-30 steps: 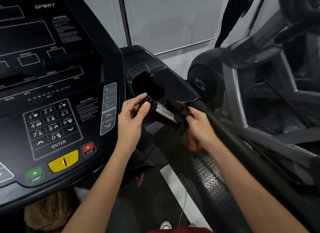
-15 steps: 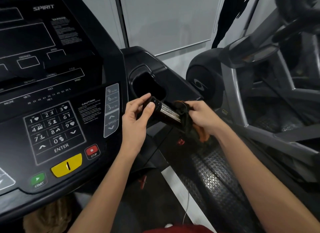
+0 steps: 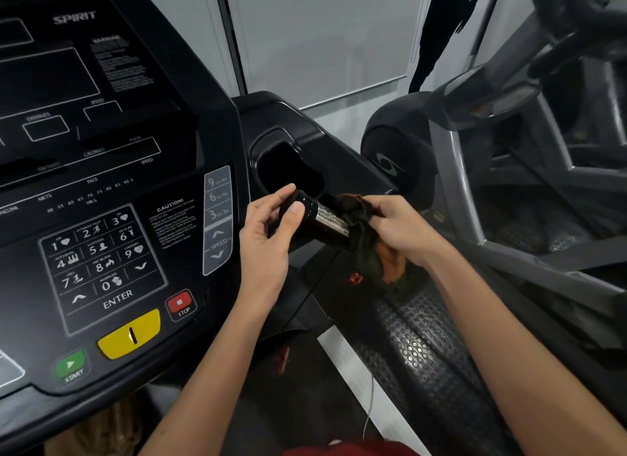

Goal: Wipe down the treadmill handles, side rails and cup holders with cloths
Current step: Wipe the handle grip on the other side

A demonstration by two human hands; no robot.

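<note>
I judge this the cup-holder step: my left hand [image 3: 268, 238] pinches the cap end of a dark bottle [image 3: 322, 220] just near of the cup holder [image 3: 288, 169], my right hand [image 3: 400, 228] clutches the cloth [image 3: 369, 252] around its base, and next that cloth must go into the holder.

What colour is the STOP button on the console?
Red; the STOP button shows clearest in the head view.

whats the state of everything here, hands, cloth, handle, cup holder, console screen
left hand: pinching the end of the handle
right hand: gripping the cloth around the handle
handle: end bare, rest wrapped in cloth
cloth: bunched, tail hanging down
cup holder: dark inside, nothing visible in it
console screen: unlit
</note>
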